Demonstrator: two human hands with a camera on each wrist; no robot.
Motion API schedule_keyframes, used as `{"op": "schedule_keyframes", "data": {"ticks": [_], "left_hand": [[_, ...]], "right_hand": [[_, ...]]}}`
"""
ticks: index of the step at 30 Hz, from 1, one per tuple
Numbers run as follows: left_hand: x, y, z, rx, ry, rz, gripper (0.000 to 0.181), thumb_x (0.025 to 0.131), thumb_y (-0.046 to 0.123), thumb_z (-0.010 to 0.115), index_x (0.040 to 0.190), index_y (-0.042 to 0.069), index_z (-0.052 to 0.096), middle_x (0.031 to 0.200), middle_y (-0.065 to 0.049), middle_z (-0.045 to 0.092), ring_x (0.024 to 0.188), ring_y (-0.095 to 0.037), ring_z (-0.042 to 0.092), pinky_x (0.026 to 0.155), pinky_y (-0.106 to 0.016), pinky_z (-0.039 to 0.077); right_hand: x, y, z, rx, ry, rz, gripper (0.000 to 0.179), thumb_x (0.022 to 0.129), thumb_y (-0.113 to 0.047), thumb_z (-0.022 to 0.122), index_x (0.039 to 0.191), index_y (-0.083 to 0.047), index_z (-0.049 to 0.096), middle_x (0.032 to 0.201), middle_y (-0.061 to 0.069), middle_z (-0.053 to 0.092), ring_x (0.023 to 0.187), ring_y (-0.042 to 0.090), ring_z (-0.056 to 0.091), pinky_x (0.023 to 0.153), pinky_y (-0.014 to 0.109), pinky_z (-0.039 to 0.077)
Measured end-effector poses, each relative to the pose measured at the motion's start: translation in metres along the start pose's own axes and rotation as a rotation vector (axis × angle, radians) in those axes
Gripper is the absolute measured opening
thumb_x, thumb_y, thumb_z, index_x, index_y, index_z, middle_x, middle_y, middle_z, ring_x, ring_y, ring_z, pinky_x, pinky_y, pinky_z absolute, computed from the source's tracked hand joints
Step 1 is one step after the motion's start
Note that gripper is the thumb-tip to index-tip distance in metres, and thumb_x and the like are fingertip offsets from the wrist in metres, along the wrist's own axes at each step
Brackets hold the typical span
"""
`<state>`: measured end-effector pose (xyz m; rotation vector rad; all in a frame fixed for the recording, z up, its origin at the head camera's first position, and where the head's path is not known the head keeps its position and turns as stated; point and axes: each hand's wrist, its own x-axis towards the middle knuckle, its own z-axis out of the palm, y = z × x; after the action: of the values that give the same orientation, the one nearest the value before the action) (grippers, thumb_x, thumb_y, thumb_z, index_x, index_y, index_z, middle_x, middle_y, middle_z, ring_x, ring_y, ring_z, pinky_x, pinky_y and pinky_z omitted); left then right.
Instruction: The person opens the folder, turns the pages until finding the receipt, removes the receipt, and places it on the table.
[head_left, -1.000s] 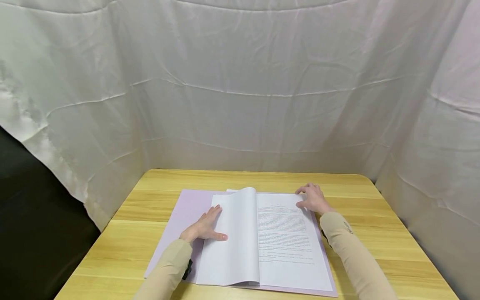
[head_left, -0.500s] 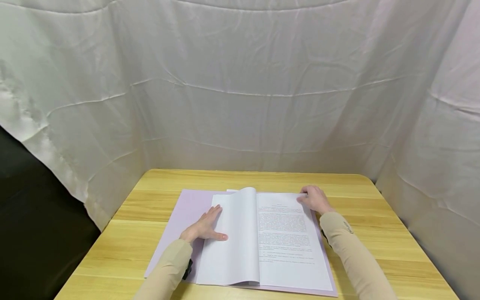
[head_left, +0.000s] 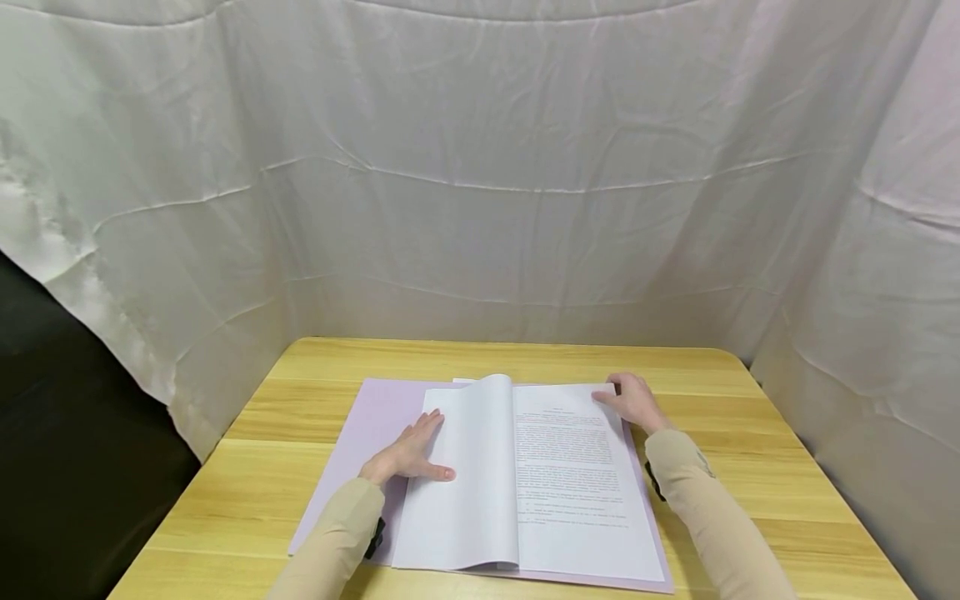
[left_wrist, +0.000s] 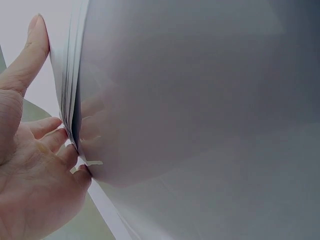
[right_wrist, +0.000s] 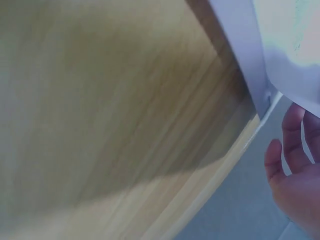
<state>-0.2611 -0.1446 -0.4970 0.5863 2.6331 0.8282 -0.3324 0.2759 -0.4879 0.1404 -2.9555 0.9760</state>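
Observation:
A printed document of white sheets lies in an open lilac folder, its turned pages curling up along the middle. My left hand rests on these turned pages with thumb and fingers spread. In the left wrist view, my left hand shows beside the stacked page edges. At the far right corner of the printed page, my right hand pinches the sheet and raises the corner slightly. In the right wrist view, curled fingers show below the lifted page; the thumb is hidden there.
The wooden table extends around the folder on both sides and behind it. A pale curtain hangs around the table's back and sides. A small white tab sticks out past the folder's far edge.
My right thumb and fingers have closed on the page's far right corner, and that corner has risen a little. The left hand has stayed in place.

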Motion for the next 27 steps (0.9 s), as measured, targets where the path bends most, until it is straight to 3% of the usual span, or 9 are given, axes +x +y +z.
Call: {"op": "schedule_keyframes", "data": {"ticks": [2, 5, 8, 12, 18, 27], "left_hand": [[0.0, 0.0, 0.0, 0.002, 0.0, 0.0, 0.112, 0.08, 0.039, 0.083, 0.156, -0.01, 0.017, 0.166, -0.03, 0.013, 0.155, -0.048, 0.011, 0.127, -0.063, 0.01], [0.0, 0.0, 0.0, 0.005, -0.001, -0.002, 0.112, 0.08, 0.04, 0.083, 0.156, -0.01, 0.017, 0.166, -0.03, 0.013, 0.155, -0.048, 0.011, 0.127, -0.063, 0.01], [0.0, 0.001, 0.001, 0.013, 0.0, -0.016, 0.113, 0.08, 0.041, 0.083, 0.156, -0.009, 0.017, 0.166, -0.029, 0.013, 0.155, -0.047, 0.011, 0.127, -0.062, 0.01], [0.0, 0.001, 0.001, 0.024, 0.002, -0.034, 0.114, 0.08, 0.042, 0.084, 0.157, -0.008, 0.016, 0.167, -0.028, 0.013, 0.155, -0.046, 0.011, 0.128, -0.06, 0.01], [0.0, 0.001, 0.001, 0.017, -0.002, -0.027, 0.113, 0.08, 0.042, 0.083, 0.157, -0.008, 0.016, 0.167, -0.028, 0.012, 0.155, -0.046, 0.01, 0.128, -0.061, 0.009], [-0.001, 0.002, 0.001, 0.014, 0.001, -0.022, 0.113, 0.08, 0.041, 0.083, 0.157, -0.009, 0.016, 0.167, -0.028, 0.012, 0.155, -0.046, 0.011, 0.128, -0.061, 0.01]], "right_hand": [[-0.001, 0.0, 0.0, 0.027, -0.001, -0.004, 0.026, 0.094, -0.022, 0.069, 0.083, -0.001, 0.06, 0.074, 0.006, 0.051, 0.071, 0.018, 0.045, 0.061, 0.026, 0.035], [-0.004, 0.001, 0.0, 0.077, -0.002, -0.025, 0.024, 0.095, -0.019, 0.068, 0.09, 0.005, 0.065, 0.076, 0.01, 0.059, 0.071, 0.016, 0.048, 0.062, 0.025, 0.038], [-0.008, 0.001, -0.001, 0.12, -0.014, -0.042, 0.03, 0.095, -0.017, 0.068, 0.108, 0.01, 0.068, 0.09, 0.019, 0.07, 0.077, 0.018, 0.057, 0.066, 0.025, 0.045], [-0.016, 0.0, -0.005, 0.141, -0.046, -0.02, 0.038, 0.095, -0.018, 0.067, 0.119, 0.012, 0.065, 0.105, 0.027, 0.071, 0.088, 0.025, 0.064, 0.073, 0.028, 0.051], [-0.024, 0.0, -0.009, 0.141, -0.076, 0.015, 0.038, 0.095, -0.021, 0.068, 0.117, 0.009, 0.067, 0.101, 0.023, 0.072, 0.086, 0.022, 0.065, 0.072, 0.027, 0.05], [-0.037, -0.009, -0.014, 0.201, -0.105, -0.007, 0.045, 0.094, -0.022, 0.07, 0.125, 0.009, 0.064, 0.103, 0.024, 0.073, 0.081, 0.018, 0.068, 0.068, 0.026, 0.054]]}}
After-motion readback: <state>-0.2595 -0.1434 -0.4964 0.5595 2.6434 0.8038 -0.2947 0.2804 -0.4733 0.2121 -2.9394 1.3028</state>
